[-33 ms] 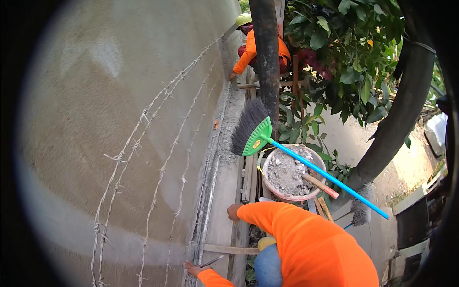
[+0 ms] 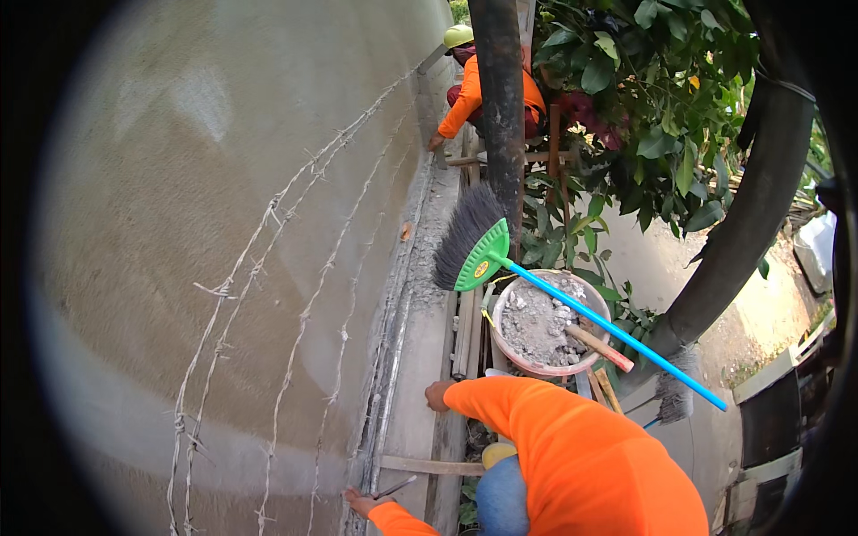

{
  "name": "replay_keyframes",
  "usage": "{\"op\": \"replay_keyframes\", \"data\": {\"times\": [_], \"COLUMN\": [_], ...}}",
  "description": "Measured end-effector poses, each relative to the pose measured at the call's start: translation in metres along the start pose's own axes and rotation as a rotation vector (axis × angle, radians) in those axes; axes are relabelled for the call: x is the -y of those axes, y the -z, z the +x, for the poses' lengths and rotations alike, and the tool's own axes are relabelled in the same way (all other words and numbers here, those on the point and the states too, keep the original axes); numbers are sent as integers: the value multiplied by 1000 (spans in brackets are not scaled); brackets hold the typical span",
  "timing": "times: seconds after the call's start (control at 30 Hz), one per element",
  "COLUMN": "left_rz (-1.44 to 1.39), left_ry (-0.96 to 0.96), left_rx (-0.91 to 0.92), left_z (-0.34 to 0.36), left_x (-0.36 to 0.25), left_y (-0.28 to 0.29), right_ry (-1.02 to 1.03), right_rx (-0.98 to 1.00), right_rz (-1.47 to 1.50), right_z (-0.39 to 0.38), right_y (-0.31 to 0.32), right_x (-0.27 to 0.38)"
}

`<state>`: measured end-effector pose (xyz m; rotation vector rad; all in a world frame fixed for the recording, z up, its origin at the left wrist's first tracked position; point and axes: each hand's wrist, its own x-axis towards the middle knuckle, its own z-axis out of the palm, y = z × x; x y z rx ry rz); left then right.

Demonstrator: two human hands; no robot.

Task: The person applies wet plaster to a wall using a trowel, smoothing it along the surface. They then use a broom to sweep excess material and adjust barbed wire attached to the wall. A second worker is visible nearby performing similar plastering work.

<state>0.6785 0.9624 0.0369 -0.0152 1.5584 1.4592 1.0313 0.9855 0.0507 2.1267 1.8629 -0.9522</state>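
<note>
My left hand (image 2: 364, 503) is low at the foot of the plastered wall (image 2: 206, 295), its fingers closed around a slim pencil-like stick (image 2: 396, 487) that points right. Beside its fingertips runs a long narrow pale strip (image 2: 391, 393) along the wall base. Further up, my right hand (image 2: 437, 396) rests, fingers curled, at the right part of the concrete ledge (image 2: 414, 420); what its fingers may hold is hidden. A flat wooden slat (image 2: 433, 465) crosses the ledge between my hands.
Barbed wire (image 2: 292, 357) hangs before the wall. A bucket (image 2: 503, 344) of grey rubble carries a wooden-handled tool (image 2: 597, 347), with a green-headed broom (image 2: 487, 255) above it. A dark post (image 2: 497, 107) partly hides a crouching co-worker (image 2: 463, 107), one hand at the ledge's far end.
</note>
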Motion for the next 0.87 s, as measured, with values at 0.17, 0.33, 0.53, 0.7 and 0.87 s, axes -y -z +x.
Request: {"op": "replay_keyframes", "data": {"times": [0.17, 0.33, 0.53, 0.7, 0.87], "left_rz": [74, 74, 56, 113, 89], "left_ry": [-9, -48, -2, -53, -41], "left_rx": [-43, -23, -2, -30, -5], "left_z": [-3, -2, 0, 24, 50], "left_x": [4, 1, 6, 18, 36], "left_y": [-1, 1, 3, 5, 11], "right_ry": [21, -30, -107, -52, -78], "right_rx": [-116, -283, -321, -343, -347], "right_rz": [52, 208, 374, 368, 439], "right_z": [-4, -25, -39, -49, -51], "right_y": [-2, -5, -17, -22, -18], "right_x": [-3, 8, 21, 20, 18]}}
